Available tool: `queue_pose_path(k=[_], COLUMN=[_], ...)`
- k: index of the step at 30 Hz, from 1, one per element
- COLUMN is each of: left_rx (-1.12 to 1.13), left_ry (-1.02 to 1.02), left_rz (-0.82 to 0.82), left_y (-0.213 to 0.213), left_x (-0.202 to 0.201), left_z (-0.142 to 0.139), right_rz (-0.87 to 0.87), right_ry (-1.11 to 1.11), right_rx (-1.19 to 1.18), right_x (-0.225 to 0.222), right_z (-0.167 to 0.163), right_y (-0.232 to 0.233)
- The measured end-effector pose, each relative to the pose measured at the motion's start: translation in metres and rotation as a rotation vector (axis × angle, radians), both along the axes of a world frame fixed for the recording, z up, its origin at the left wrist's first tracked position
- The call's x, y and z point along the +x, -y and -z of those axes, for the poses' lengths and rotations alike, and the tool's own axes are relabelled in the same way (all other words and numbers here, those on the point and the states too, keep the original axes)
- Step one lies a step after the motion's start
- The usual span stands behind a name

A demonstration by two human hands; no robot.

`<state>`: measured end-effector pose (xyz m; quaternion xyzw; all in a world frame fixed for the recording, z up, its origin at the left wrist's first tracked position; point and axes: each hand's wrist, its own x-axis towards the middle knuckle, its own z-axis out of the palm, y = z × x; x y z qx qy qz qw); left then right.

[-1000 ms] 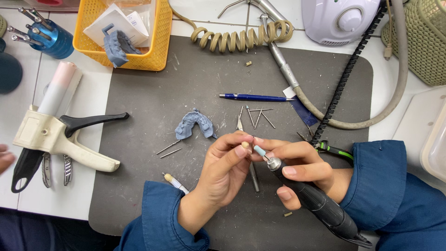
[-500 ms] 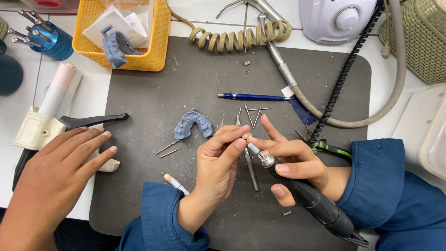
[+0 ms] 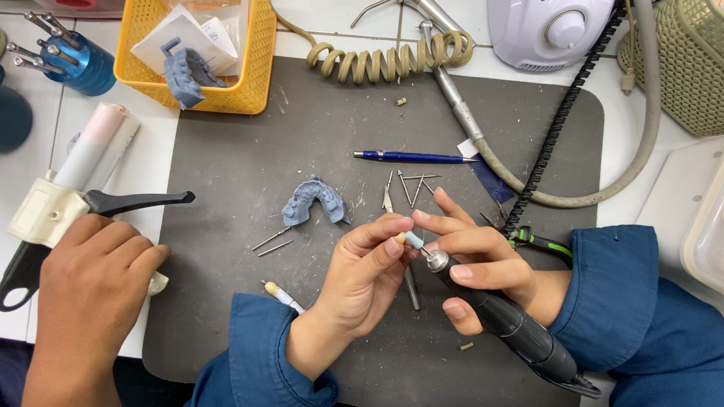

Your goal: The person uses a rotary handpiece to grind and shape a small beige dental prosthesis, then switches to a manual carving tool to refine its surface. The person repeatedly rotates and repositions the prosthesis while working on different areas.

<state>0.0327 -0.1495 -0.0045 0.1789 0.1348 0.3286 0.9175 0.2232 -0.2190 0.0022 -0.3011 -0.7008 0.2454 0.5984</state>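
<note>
Black rotary handpiece [image 3: 498, 316], tilted, pale blue bur tip [image 3: 414, 240]

White tiled worktop [image 3: 332, 30] seen from above, grey grout lines visible. Dark grey rubber mat [image 3: 249, 158] with rounded corners laid over most of it, dusted with pale specks. Yellow mesh basket [image 3: 256, 60] set at mat's upper left corner. Woven green basket [image 3: 697, 68] placed at upper right. Scene lit evenly, shadows kept soft. Walls, floor, windows not shown.
</note>
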Motion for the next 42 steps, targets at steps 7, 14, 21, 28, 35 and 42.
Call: queue_pose_path(k=[7,14,21,28,35,42], left_rx=[0.01,-0.023,-0.015,-0.003,0.006,-0.003], left_ry=[-0.028,-0.047,-0.033,-0.025,-0.02,-0.043], left_rz=[0.031,0.039,0.044,0.054,0.045,0.002], left_y=[0.0016,0.0025,0.0032,0.0035,0.004,0.0026], left_x=[-0.0009,-0.0021,-0.0019,-0.0018,-0.0024,-0.0003], left_z=[-0.0052,-0.0052,-0.0066,-0.01,-0.0073,-0.0019], right_rz=[-0.038,-0.044,-0.054,-0.038,-0.054,-0.055], right_ry=[0.032,0.037,0.045,0.045,0.048,-0.034], right_rx=[-0.014,-0.014,-0.021,-0.007,0.01,-0.062], right_x=[0.0031,0.0029,0.004,0.0026,0.0038,0.003], right_z=[-0.0031,-0.0042,-0.0048,-0.0032,-0.0012,-0.0021], right_y=[0.0014,0.0002,0.0009,0.0035,0.0028,0.0057])
